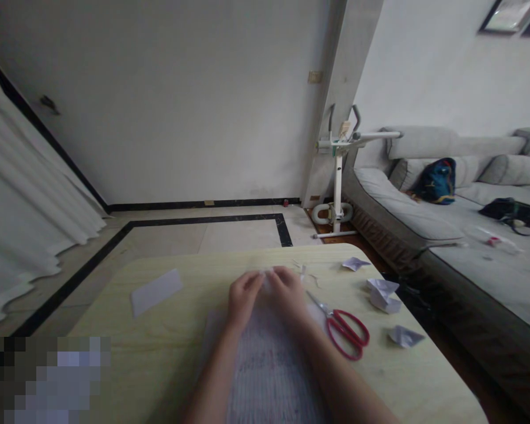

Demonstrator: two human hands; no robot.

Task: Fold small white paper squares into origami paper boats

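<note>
My left hand [244, 297] and my right hand [287, 290] meet over the middle of the table, fingers pinched on a small piece of white paper [267, 280]. Its shape is mostly hidden by the fingers and blurred. Under my forearms lies a large sheet with lines and writing [271, 377]. Just right of my right hand, scissors with red handles [345, 333] rest on the table, blades pointing away to the left. Thin paper scraps [304, 273] lie beyond them.
Along the table's right side sit folded paper pieces: one at the back [355, 264], a larger one [384, 295] and a nearer one [405, 337]. A white paper rectangle [156, 292] lies on the left of the pale wooden table [159, 365]. A grey sofa [490, 282] stands to the right.
</note>
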